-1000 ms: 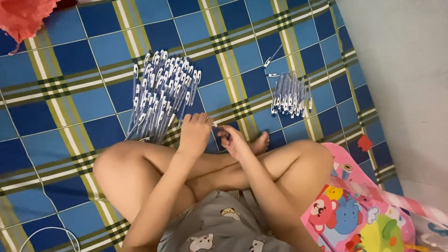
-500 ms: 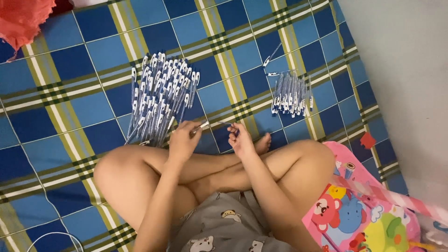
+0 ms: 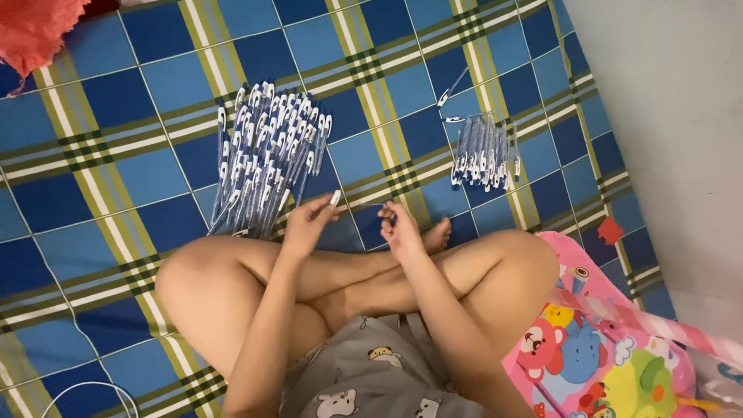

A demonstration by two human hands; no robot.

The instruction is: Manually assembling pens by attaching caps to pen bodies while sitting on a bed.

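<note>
I sit cross-legged on a blue, green and white checked mat (image 3: 93, 193). My left hand (image 3: 308, 223) pinches a white pen cap just in front of my knee, close to the near end of a large pile of blue-and-white pens (image 3: 267, 155). My right hand (image 3: 401, 227) holds a thin pen, pointing toward the left hand, with a small gap between the two pieces. A smaller pile of pens (image 3: 484, 152) lies farther out to the right.
A pink cartoon-printed cloth (image 3: 611, 356) lies by my right knee. Red fabric (image 3: 39, 31) sits at the top left corner. A white cable (image 3: 85, 391) loops at the bottom left. Grey floor (image 3: 673, 116) runs along the mat's right edge.
My hands were together a second ago; they have drawn apart, the left now holding the cap and the right the pen.
</note>
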